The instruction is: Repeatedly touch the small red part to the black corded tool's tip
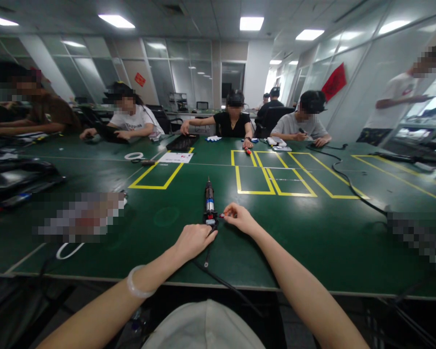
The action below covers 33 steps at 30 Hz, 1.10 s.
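Observation:
A black and silver electric screwdriver (209,201) lies on the green table (294,232), its tip pointing away from me and its black cable (218,276) running back over the near edge. My left hand (192,240) is closed around the tool's near end, where the cable joins. My right hand (240,217) pinches a small red part (222,215) just to the right of the tool's near end. A pale bracelet (136,288) circles my left wrist.
Yellow tape rectangles (272,179) mark the table's middle. Several people sit along the far side with keyboards, paper and small tools; another stands at the far right. Black bags (18,177) pile at the left. A second cable (349,186) snakes across the right.

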### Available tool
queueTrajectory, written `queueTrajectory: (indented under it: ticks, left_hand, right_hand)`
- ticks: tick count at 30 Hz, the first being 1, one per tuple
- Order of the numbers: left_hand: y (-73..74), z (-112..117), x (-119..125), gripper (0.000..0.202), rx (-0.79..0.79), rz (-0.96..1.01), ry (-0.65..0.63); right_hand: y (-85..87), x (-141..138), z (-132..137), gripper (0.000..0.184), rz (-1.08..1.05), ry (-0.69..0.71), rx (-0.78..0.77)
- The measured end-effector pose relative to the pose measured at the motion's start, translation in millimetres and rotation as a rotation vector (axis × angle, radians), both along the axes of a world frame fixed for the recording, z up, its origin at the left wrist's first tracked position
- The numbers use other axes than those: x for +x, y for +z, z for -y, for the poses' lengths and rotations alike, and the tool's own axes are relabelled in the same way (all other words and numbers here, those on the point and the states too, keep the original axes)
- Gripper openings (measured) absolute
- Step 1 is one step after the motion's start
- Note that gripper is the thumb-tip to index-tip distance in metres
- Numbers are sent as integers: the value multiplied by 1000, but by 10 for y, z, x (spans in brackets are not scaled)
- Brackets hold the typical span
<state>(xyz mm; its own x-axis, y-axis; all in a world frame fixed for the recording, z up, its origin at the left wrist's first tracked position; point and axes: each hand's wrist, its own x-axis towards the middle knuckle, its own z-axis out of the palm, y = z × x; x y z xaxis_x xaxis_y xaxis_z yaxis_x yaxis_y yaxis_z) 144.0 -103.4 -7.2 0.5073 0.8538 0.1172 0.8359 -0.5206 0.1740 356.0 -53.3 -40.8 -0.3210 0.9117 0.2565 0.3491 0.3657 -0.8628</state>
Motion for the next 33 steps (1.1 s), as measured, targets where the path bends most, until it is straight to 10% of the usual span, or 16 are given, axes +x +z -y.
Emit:
queueTrajectory:
  ticks: [21, 27, 33]
  left_hand:
    - [71, 101, 48, 56, -28, 43, 32]
    - [148, -142, 83, 45, 65, 286, 178]
    - [102, -335, 232, 47, 31, 69, 87]
  right_hand:
    - [168, -108, 131, 6, 135, -75, 82]
    - [212, -100, 166, 13, 112, -32, 96]
    - [125, -61, 132, 21, -57, 20, -13]
